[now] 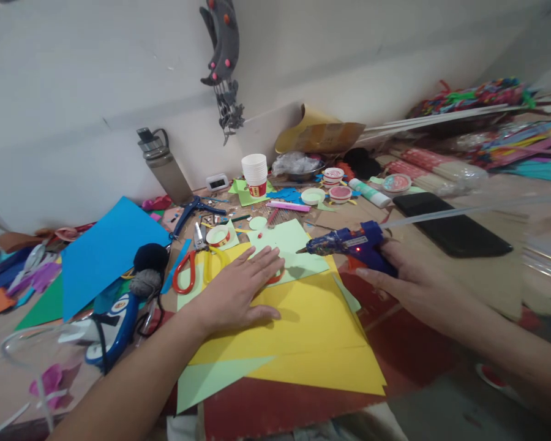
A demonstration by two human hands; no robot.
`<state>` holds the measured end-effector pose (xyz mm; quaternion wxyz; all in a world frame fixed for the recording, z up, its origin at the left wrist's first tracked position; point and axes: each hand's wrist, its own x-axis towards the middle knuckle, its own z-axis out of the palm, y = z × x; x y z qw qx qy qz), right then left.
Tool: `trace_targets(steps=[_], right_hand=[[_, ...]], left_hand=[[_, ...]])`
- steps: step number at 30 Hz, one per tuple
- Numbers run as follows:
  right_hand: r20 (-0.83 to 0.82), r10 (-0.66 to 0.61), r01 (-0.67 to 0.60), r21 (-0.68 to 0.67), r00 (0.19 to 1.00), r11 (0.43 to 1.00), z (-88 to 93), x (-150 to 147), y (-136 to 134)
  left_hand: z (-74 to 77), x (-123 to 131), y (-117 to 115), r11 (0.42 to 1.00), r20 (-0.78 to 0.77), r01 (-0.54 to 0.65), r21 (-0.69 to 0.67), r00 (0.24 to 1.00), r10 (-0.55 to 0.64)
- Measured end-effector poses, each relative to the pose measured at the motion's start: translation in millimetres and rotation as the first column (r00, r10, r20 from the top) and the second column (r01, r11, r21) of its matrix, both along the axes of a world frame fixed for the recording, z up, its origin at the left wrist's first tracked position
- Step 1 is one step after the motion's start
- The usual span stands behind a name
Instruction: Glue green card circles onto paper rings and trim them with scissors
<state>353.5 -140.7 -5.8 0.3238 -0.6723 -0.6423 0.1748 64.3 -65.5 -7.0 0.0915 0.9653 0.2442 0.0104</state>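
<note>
My right hand (pixel 404 275) is wrapped round the handle of a blue hot glue gun (pixel 349 241), whose nozzle points left over a pale green sheet (pixel 298 242). A clear glue stick (pixel 441 213) juts from its back end. My left hand (pixel 245 285) lies flat with fingers stretched out on yellow paper (pixel 312 324) and the edge of the green sheet. Just left of it are scissors with one red and one yellow handle loop (pixel 215 263). Part of an orange-red curved edge shows beneath my left fingers; the rest is hidden.
Blue card (pixel 112 251), pom-poms (pixel 152 257) and a grey bottle (pixel 168 168) are at left. Stacked paper cups (pixel 254 174), small round cup pieces (pixel 340 194) and a glue tube (pixel 370 193) stand behind. A black phone (pixel 452 223) lies at right on cardboard.
</note>
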Motion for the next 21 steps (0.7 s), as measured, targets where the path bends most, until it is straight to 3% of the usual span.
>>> trace_targets(steps=[3,12,15,21], right_hand=[[-0.060,-0.002,-0.002,-0.065,0.998,0.998,2.1,0.2,0.0],[-0.097,0.002,-0.010,-0.083,0.995,0.996,4.5,-0.9,-0.7],[-0.085,-0.019,0.012,-0.080,0.996,0.997,3.2,0.1,0.2],[-0.095,-0.069,0.065,-0.041,0.993,0.997,-4.0,3.8,4.8]], left_hand=[[1.5,-0.7,1.3,1.000,0.001,0.007,0.024,1.000,-0.007],[-4.8,1.4,-3.2,1.000,-0.045,0.006,-0.012,0.999,-0.007],[-5.1,-1.4,-0.6,0.999,0.028,0.011,-0.053,1.000,-0.009],[2.2,-13.2,10.5,0.997,0.319,-0.038,-0.060,0.946,0.055]])
